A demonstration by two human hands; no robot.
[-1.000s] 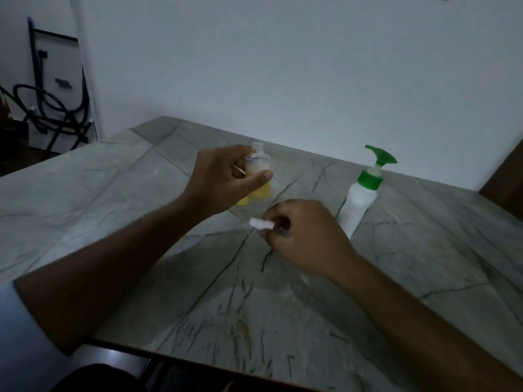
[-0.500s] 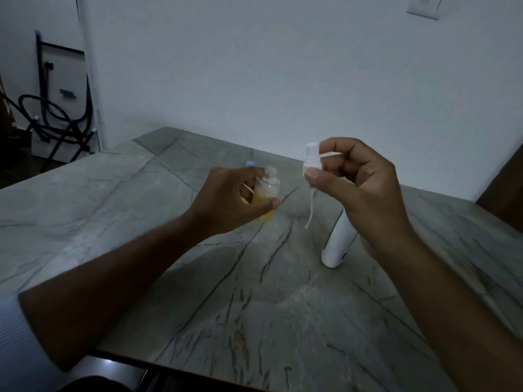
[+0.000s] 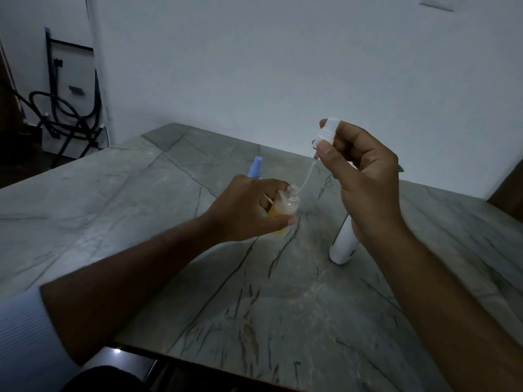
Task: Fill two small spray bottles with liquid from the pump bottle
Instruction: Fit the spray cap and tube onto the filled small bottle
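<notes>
Your left hand grips a small clear spray bottle, uncapped and holding yellow liquid, tilted above the grey marble table. Your right hand pinches the white spray cap; its dip tube reaches the bottle's open neck. A blue-capped spray bottle shows behind your left hand. The white pump bottle stands under your right wrist, mostly hidden.

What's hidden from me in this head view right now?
- Pump bottle: upper body and most of its green pump, behind the right hand.
- Blue-capped bottle: body and fill level, behind the left hand.
- Clear bottle: lower part, covered by the left hand's fingers.
</notes>
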